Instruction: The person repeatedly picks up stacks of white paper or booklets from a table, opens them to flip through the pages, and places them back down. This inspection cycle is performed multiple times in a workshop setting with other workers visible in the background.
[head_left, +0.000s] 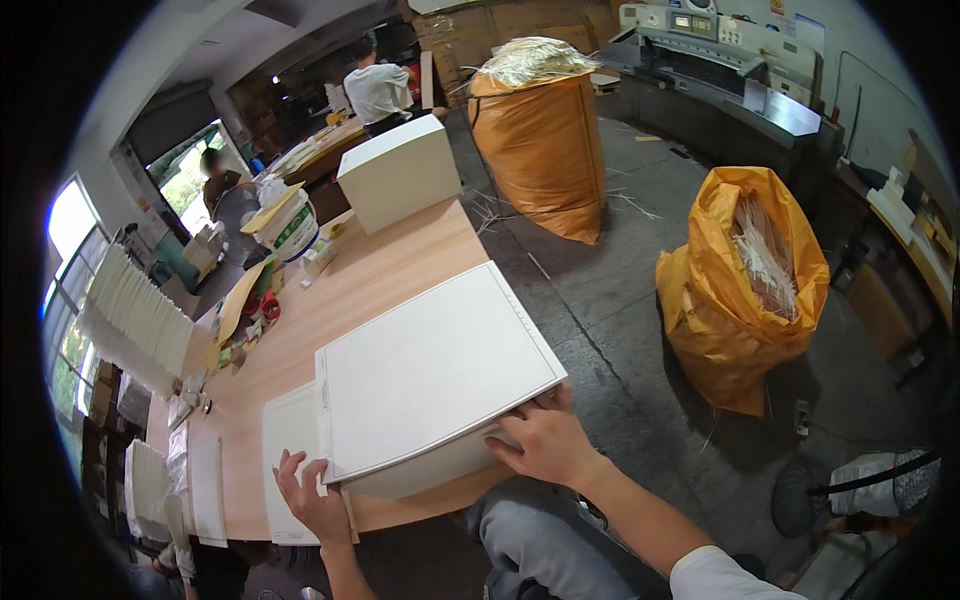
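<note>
A thick stack of white paper sheets (440, 365) lies on the wooden table in front of me. Its top sheet has a thin dark border line and small marks along the margins. My right hand (550, 435) is at the stack's near right corner, its bent fingers against the edge of the upper sheets and its thumb on the near side. At the near left corner is my left hand (315, 498), fingers apart and raised, the palm side close to the stack's edge. A lower pile of pale sheets (285, 430) lies partly under the stack's left side.
Beyond stands a white block of stacked paper (400, 175). A white bucket (290, 225) and tall fanned paper (135, 320) line the table's left side. Orange sacks of paper strips (535, 155) (735, 290) stand on the floor at right. Two people are farther back.
</note>
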